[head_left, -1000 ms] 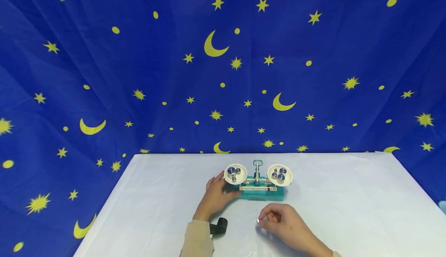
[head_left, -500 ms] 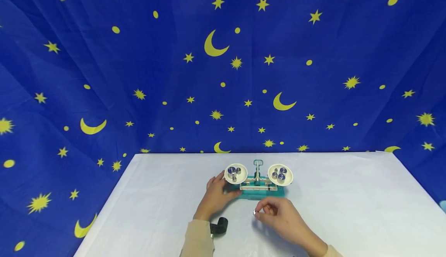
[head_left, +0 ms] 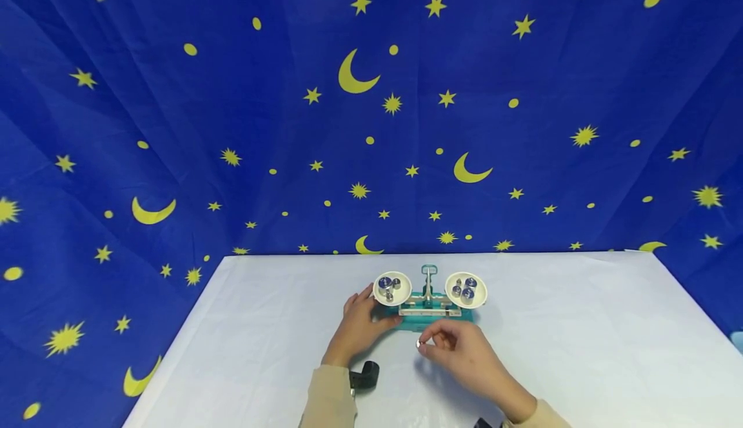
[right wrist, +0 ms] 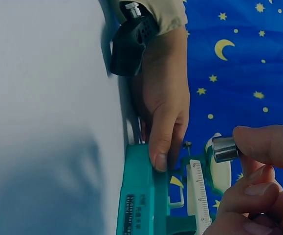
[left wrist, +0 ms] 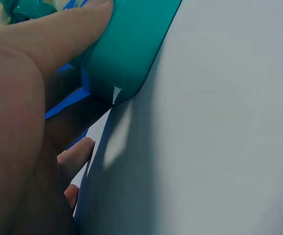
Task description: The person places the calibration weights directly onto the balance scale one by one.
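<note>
A teal balance scale (head_left: 467,318) stands on the white table, with a cream pan on each side. The left pan (head_left: 405,280) bears three metal weights, and several more sit in the right pan (head_left: 481,300). My left hand (head_left: 358,330) grips the left end of the teal base, thumb along its front and fingers behind it. Between the thumb and index finger of my right hand (head_left: 467,355) a small shiny cylindrical weight (right wrist: 224,149) is pinched. That hand is in front of the base, near its middle, and overlaps its front edge in the head view.
The white table (head_left: 580,338) spreads out on both sides of the scale. Behind it hangs a blue cloth (head_left: 290,125) with yellow moons and stars. A black wrist camera (head_left: 366,375) juts out at my left wrist, close over the table.
My right hand has moved forward and slightly left with the pinched weight, closer to the scale's base. My left hand and the weights in the pans have stayed put.
</note>
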`<state>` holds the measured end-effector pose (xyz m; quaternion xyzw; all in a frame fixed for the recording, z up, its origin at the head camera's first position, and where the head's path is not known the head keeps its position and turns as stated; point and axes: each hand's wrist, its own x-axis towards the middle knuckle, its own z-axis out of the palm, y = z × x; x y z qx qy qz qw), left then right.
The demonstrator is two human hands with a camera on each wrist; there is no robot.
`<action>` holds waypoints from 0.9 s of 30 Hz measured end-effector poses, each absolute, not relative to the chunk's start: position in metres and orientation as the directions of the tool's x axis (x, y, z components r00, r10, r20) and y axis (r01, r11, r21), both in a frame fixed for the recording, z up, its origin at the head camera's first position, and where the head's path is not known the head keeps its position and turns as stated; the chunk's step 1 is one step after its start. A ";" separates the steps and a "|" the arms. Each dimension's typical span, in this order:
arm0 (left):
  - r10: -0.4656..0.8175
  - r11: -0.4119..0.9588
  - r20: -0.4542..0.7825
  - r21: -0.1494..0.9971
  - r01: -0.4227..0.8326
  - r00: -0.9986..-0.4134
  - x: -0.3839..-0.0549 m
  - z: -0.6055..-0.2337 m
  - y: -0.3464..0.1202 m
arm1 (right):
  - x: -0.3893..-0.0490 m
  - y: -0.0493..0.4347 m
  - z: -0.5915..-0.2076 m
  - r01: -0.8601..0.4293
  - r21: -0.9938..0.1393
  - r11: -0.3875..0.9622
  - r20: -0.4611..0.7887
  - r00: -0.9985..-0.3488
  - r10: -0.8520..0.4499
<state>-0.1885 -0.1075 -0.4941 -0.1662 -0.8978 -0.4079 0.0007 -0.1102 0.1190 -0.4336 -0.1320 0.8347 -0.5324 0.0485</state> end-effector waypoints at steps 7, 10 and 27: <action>0.287 0.619 0.133 0.730 0.290 -0.949 -0.187 -0.495 -0.108 | -0.113 0.113 -0.432 -0.179 -0.893 0.414 0.074 -0.964 -0.256; 0.293 0.620 0.136 0.727 0.296 -0.946 -0.188 -0.495 -0.108 | -0.114 0.111 -0.431 -0.185 -0.890 0.416 0.085 -0.965 -0.248; 0.313 0.622 0.155 0.713 0.325 -0.937 -0.192 -0.497 -0.107 | -0.122 0.096 -0.423 -0.250 -0.907 0.340 0.184 -0.959 -0.213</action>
